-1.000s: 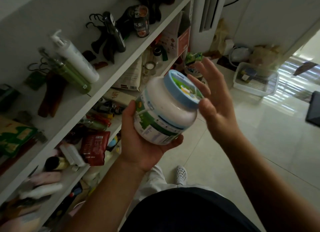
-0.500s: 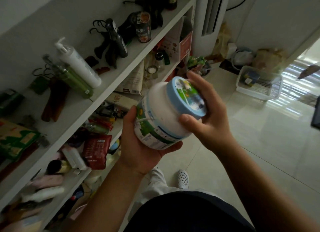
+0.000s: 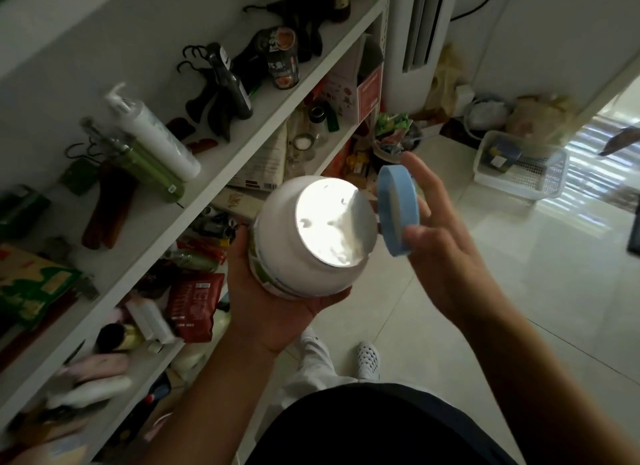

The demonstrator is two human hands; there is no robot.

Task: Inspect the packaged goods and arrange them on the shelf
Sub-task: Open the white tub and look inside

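Note:
My left hand (image 3: 277, 312) grips a white plastic jar (image 3: 287, 242) with a green label from below, tilted toward me. Its mouth shows a shiny foil seal (image 3: 332, 222). My right hand (image 3: 446, 246) holds the jar's light blue lid (image 3: 398, 211) just to the right of the mouth, thumb and fingers around its rim. The lid is off the jar. The white shelf (image 3: 214, 173) runs along the left, level with the jar.
The upper shelf board holds a white pump bottle (image 3: 152, 132), green bottles (image 3: 145, 166), black hangers (image 3: 214, 93) and a dark can (image 3: 282, 59). The lower board holds a red pouch (image 3: 194, 305) and several packets. A white basket (image 3: 523, 173) sits on the tiled floor at right.
My right hand closed on the blue lid, took it off and moved it to the right. The foil seal is now exposed. My left hand kept hold of the jar.

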